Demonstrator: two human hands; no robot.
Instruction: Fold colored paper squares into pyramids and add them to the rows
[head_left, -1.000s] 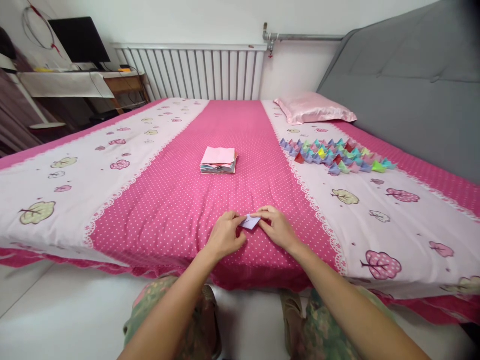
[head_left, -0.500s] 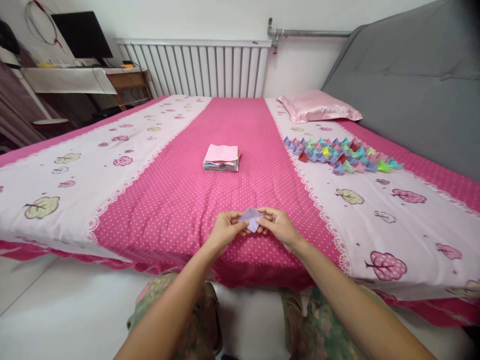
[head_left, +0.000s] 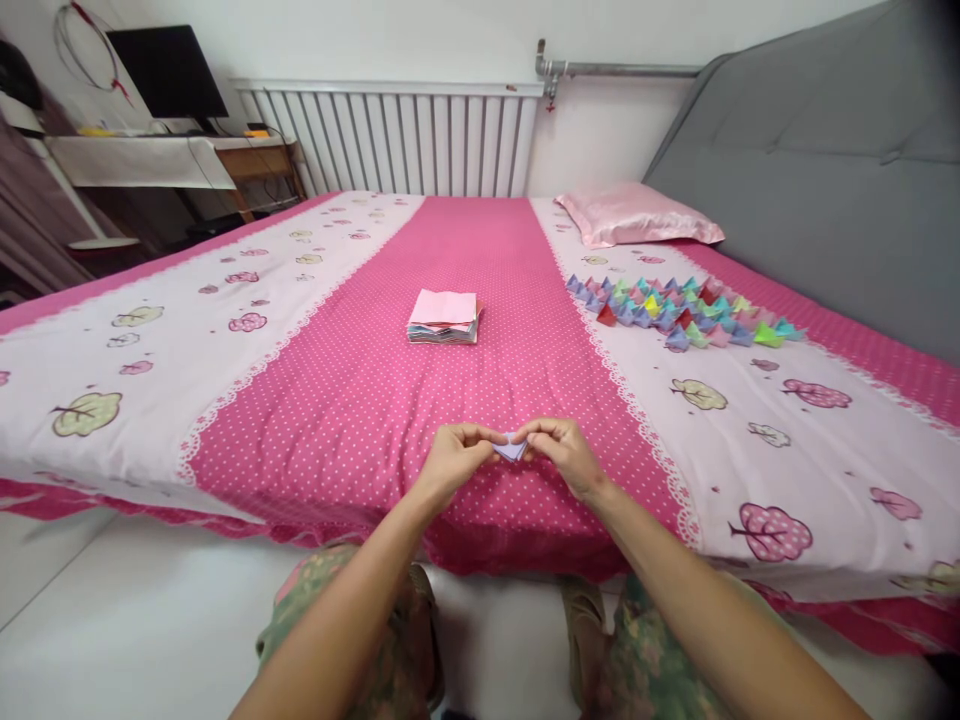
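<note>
I have the left hand (head_left: 452,462) and right hand (head_left: 562,457) both curled to a pinch on the small purple paper (head_left: 511,452), near the front edge of the bed (head_left: 360,400); can't tell if paper and bed touch. Paper stack (head_left: 442,318) sits farther back, folded paper pieces (head_left: 682,314) in rows to the right, pillow (head_left: 639,215) behind those. Fingers (head_left: 484,433) hide both ends of the purple paper, so I can't read its folds; forearms (head_left: 337,620) cut off at bottom.
</note>
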